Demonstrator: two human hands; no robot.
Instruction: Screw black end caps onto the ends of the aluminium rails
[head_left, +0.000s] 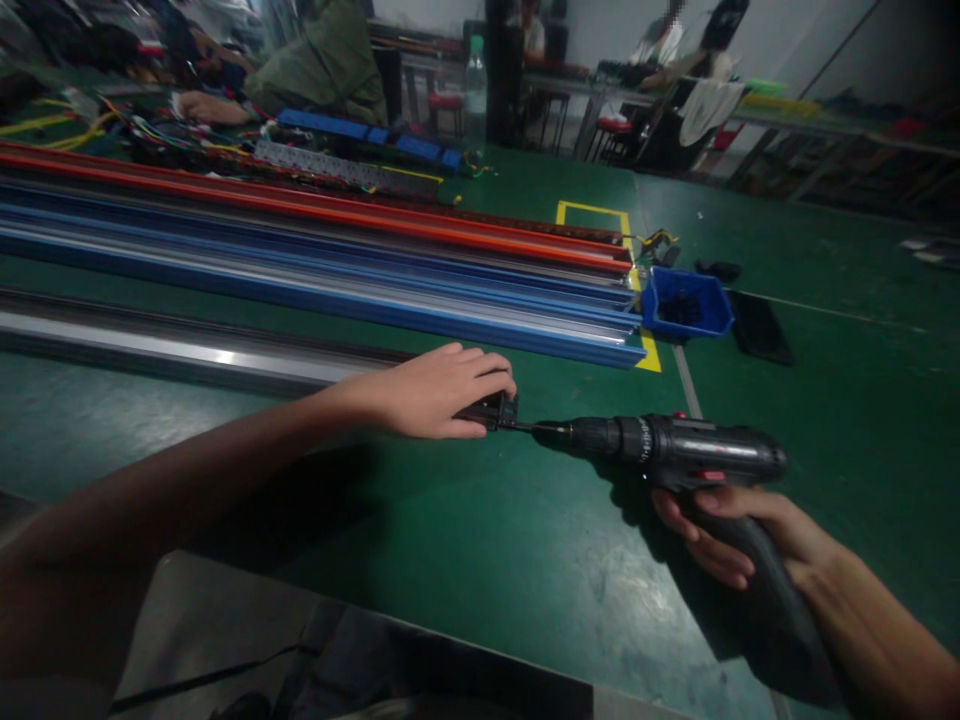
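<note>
My right hand (727,530) is wrapped round the handle of a black cordless drill (667,445), which points left. The drill's bit meets a small black end piece (508,412) at the tip of a long dark metal profile (225,350). Over that same end lies my left hand (450,392), its fingers curled down round the profile and the thumb along the near side. Part of the profile's end is hidden beneath this hand. Whether a screw sits at the bit's tip is too small to tell.
Behind the profile lie long blue rails (450,305) and an orange rail (337,200). A blue bin (686,305) with small dark parts stands past their ends, beside a dark flat object (761,328). Wires, a bottle (476,80) and a co-worker's hand (214,108) are farther back.
</note>
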